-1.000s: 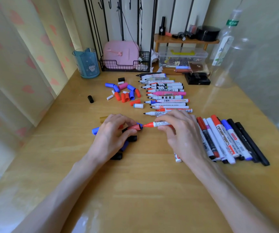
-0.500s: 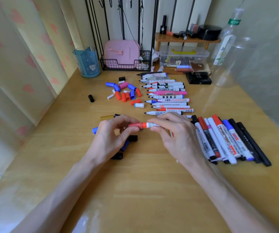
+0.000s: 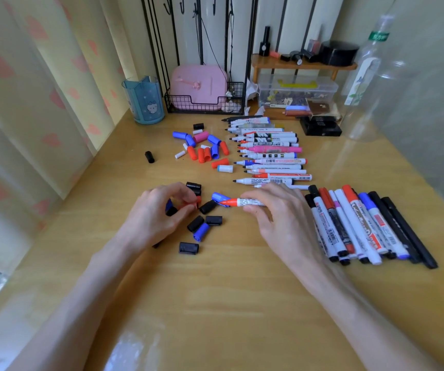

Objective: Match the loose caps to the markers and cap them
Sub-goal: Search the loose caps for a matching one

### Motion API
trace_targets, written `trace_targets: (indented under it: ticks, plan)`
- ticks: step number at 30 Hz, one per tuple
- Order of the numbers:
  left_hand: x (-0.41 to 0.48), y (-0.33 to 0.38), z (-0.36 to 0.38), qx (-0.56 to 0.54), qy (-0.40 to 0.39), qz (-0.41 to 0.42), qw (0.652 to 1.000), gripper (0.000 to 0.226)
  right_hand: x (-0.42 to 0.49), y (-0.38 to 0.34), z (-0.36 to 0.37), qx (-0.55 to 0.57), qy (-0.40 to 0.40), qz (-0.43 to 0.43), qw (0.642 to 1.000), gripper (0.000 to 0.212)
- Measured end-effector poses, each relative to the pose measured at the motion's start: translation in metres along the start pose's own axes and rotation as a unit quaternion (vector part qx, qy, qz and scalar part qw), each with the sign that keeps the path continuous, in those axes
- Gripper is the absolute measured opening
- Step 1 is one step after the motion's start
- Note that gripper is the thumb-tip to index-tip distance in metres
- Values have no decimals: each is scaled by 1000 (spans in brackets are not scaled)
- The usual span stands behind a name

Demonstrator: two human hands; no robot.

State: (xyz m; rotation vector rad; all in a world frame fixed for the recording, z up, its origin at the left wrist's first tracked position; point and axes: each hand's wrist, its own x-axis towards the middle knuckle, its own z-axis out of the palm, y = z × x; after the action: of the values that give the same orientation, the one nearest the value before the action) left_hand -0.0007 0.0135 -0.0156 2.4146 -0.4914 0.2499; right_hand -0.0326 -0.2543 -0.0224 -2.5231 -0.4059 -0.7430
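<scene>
Left grip [image 3: 156, 218] pinches red cap [image 3: 197, 202]. Right grip [image 3: 282, 218] holds red marker [image 3: 239, 202] by barrel, tip bare, mid-counter [image 3: 215, 290]. Cap & tip apart. Judged light, stiff, smooth plastic, prob. slippery. Take cap by sides, marker mid-barrel.

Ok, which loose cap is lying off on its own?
The black cap toward the curtain, left of the far cap pile; all other caps lie in groups.
</scene>
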Motion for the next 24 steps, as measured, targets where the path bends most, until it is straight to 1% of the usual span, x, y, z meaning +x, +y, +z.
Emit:
trace_targets:
  ticks: [3, 5, 7, 9, 12, 15, 17, 19, 22, 24]
  plan:
    - [4, 2, -2, -15, 8, 8, 1000, 8, 1, 1, -1, -2, 4, -2, 1000, 20]
    - [13, 1, -2, -44, 29, -3, 999, 5, 4, 3, -3, -5, 10, 6, 1000, 20]
    - [30, 1, 1, -42, 56, -16, 997, 8, 6, 6, -5, -10, 18, 17, 1000, 20]
    - [51, 0, 9, -5, 57, -16, 998, 17, 8, 10, -6, -9, 24, 30, 999, 20]
    - [86, 3, 24, 53, 23, -25, 998, 31, 10, 18, -8, -10, 31, 42, 999, 21]
    - [112, 1, 41, 103, -2, -61, 993, 31, 12, 25, -11, -8, 38, 55, 998, 21]
    - [120, 0, 52, 133, -1, -70, 989, 27, 13, 29, -11, -5, 43, 62, 997, 22]
    - [120, -1, 58, 140, 25, -71, 987, 22, 14, 30, -11, -4, 46, 65, 997, 22]
    - [109, -4, 56, 133, 66, -77, 986, 21, 15, 30, -12, -5, 56, 66, 996, 22]
    - [96, -4, 45, 110, 91, -57, 988, 17, 15, 30, -13, 6, 68, 66, 995, 21]
